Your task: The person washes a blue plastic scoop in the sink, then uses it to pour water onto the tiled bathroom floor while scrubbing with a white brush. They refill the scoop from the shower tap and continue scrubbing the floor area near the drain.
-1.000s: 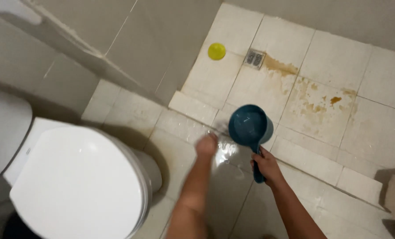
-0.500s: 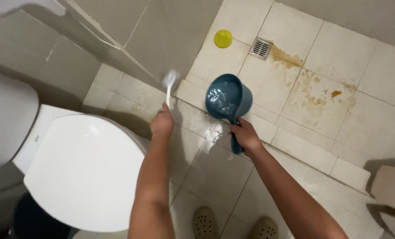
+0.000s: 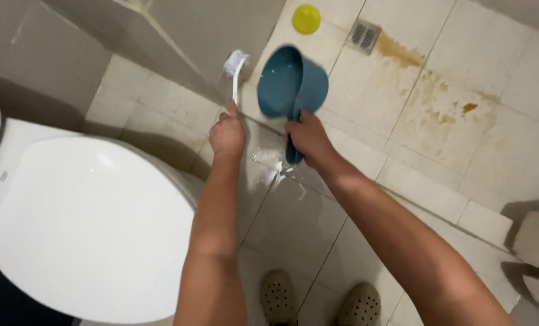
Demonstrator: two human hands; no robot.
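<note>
Head view: the left hand (image 3: 227, 134) is closed in a fist round the handle of a white brush (image 3: 235, 67), whose bristle head is now raised higher and set against the foot of the tiled wall (image 3: 179, 36) than half a second ago, when it stood lower over the floor tiles. The right hand (image 3: 308, 137) is wrapped round the handle of a blue water scoop (image 3: 290, 81); the scoop is tipped with its mouth turned toward the brush and is held just beside it, closer to the brush than before. Water is seen splashing on the tiled floor (image 3: 438, 108) under the two hands. Both arms are stretched further forward than in the earlier frame.

Counted: one brush, one scoop, one yellow round disc (image 3: 306, 19) lying near one floor drain (image 3: 362, 35), one white toilet (image 3: 82, 229) with its lid shut to the left, and two tan clogs (image 3: 320, 302) at the lower edge. Brown stains are spread over the tiles right of the drain. A raised kerb (image 3: 426, 193) of pale tiles is crossed by the arms.
</note>
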